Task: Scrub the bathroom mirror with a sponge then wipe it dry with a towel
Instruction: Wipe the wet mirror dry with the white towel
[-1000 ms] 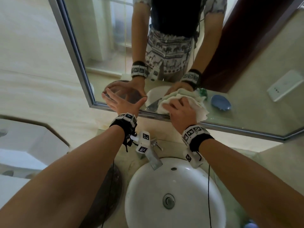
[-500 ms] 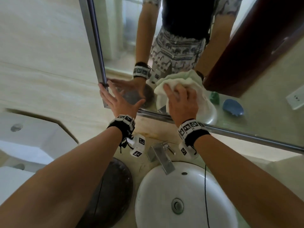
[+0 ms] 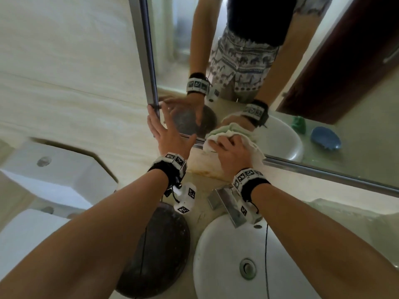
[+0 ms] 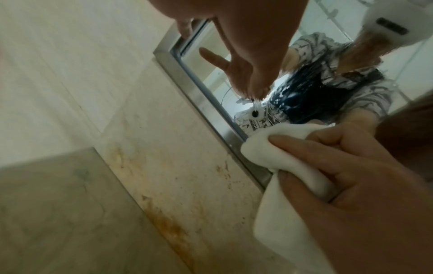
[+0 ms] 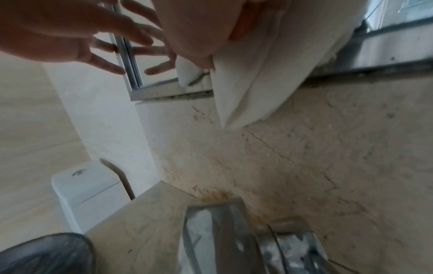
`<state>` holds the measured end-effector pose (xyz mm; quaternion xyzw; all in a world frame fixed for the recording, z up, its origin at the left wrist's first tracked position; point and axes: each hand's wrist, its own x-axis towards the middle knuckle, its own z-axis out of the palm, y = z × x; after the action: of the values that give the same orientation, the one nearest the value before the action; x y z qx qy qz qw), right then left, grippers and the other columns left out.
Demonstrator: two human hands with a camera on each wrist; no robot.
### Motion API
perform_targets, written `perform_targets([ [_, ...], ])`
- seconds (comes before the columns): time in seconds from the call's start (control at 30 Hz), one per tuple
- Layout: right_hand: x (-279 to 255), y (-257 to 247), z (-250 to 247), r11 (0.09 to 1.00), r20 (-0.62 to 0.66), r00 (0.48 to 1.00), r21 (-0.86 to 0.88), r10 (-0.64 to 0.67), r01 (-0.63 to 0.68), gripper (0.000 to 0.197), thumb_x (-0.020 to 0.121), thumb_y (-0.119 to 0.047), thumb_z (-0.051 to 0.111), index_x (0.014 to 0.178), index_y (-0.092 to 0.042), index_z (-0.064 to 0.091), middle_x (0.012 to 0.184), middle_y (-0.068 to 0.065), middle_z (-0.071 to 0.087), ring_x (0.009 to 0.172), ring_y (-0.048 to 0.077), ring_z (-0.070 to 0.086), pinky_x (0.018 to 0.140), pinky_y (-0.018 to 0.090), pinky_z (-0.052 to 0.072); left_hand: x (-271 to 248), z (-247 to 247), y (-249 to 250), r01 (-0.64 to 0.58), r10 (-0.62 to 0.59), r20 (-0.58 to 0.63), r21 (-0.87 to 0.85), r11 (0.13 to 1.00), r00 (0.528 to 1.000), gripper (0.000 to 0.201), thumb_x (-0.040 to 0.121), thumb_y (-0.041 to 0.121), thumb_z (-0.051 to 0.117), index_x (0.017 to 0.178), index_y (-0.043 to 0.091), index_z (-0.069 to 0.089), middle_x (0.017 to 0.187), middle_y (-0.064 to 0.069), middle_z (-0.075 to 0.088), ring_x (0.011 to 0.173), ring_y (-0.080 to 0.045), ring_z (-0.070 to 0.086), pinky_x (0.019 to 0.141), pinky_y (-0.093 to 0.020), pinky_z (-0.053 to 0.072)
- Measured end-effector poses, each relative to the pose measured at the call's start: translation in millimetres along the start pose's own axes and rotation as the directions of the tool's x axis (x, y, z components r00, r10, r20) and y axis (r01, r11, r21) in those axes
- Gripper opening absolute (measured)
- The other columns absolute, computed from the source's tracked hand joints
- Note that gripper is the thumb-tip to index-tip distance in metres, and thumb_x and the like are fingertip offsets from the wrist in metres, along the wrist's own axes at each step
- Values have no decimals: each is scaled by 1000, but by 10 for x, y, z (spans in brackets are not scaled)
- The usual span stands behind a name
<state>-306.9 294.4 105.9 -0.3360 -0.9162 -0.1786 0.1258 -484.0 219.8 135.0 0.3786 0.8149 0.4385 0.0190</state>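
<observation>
The mirror in its metal frame hangs on the wall above the sink. My left hand lies flat with spread fingers on the glass at the lower left corner, one fingertip over the frame. My right hand grips a bunched white towel and presses it against the mirror's bottom edge, just right of the left hand. In the left wrist view the towel sits on the frame with the right hand's fingers curled over it. A corner of the towel hangs below the frame in the right wrist view.
A white sink and a steel tap lie below my wrists. A dark round object rests on the counter left of the sink. A toilet cistern stands at the left. The mirror reflects a blue dish and a green item.
My right hand has brought the towel down from higher on the glass to the bottom edge. My left hand stays flat at the lower left corner. The view has shifted left.
</observation>
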Motion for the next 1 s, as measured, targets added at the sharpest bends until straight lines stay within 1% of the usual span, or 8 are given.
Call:
perform_targets([
  [0.13,120,-14,-217,997,-20,999,73,-26,28,42,71,-12,74,109,-29,68,109,-1,59,96,32,47,71,41,51,125,-375,-203,-132,134,-33,52,990,990,109,65,22,88,150,24,18,154,-18,23,138,-39,32,101,-53,48],
  [0.27,574,-164,-786,991,-317,948,125,4,37,34,76,-5,66,103,-26,69,105,0,59,94,31,47,80,40,44,364,-711,-366,-282,265,97,390,877,959,121,68,43,83,157,16,6,162,-21,5,149,-42,8,114,-62,26],
  [0.4,1169,-324,-1285,998,-538,843,66,26,11,36,84,-9,55,115,-25,64,112,5,55,96,32,45,82,37,42,623,-853,-504,-395,341,201,474,787,919,131,69,50,81,156,17,-11,164,-12,-10,150,-39,-5,112,-70,20],
  [0.53,1187,-467,-969,988,-493,858,-122,-144,95,38,87,-12,52,121,-26,60,114,2,49,94,29,41,74,39,47,740,-799,-615,-419,354,224,478,772,908,140,64,50,85,153,22,-19,165,-10,-6,149,-42,-2,108,-71,26],
  [0.67,1078,-697,-473,965,-374,890,-129,-259,227,33,94,-14,43,121,-23,58,116,-1,53,94,27,41,66,35,49,763,-714,-678,-432,396,185,511,743,900,131,67,56,77,153,20,-14,165,-11,0,149,-43,3,106,-67,34],
  [0.77,1009,-898,-167,952,-326,894,-114,-307,285,34,95,-8,35,116,-20,59,116,-1,44,95,26,41,64,34,50,798,-676,-754,-429,402,179,557,711,898,130,68,62,74,154,20,-15,165,-10,-1,149,-43,3,105,-65,37],
  [0.93,959,-1030,-43,959,-288,915,-69,-283,275,31,90,-12,42,110,-24,63,114,-4,50,95,26,43,58,32,48,802,-680,-792,-461,456,144,507,728,878,97,84,69,35,151,23,-18,164,-13,5,148,-46,7,104,-66,37],
  [1.0,919,-976,-88,950,-209,926,-76,-314,304,32,88,-13,46,113,-25,61,114,-5,56,96,27,46,60,33,49,816,-670,-832,-461,459,137,503,731,878,109,80,65,54,151,24,-18,164,-15,7,147,-48,9,101,-66,40],
])
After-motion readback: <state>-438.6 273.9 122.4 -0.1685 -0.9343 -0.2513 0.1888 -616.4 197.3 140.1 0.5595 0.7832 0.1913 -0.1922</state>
